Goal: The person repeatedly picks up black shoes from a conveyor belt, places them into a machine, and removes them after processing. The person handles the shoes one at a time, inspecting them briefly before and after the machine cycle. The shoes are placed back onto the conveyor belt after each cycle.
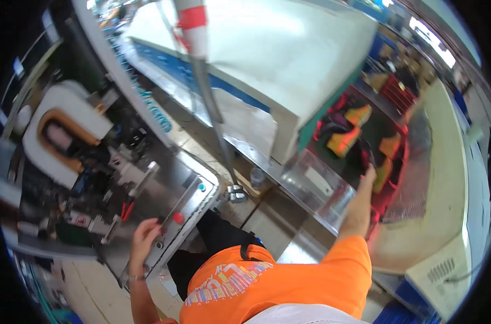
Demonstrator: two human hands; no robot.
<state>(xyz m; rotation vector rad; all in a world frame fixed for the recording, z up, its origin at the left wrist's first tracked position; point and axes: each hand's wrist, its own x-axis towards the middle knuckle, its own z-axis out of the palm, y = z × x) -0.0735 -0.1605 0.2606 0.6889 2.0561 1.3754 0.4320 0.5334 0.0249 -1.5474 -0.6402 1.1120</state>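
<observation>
My left hand hovers over the front edge of a metal machine table, beside a red push button. Its fingers are bent and loosely apart, with nothing clearly in them. On the right, my right arm stretches out over a red-lit conveyor. There my right hand appears closed on the near end of a dark shoe-like piece, though blur and the hand's angle hide most of the fingers. Around it lie yellow-orange shoe-like pieces, some with dark parts.
A machine with a white and tan arched part and red-handled pliers occupies the left. Ahead stands a large white housing, with a striped post before it. A clear plate borders the conveyor; a cream housing flanks its right.
</observation>
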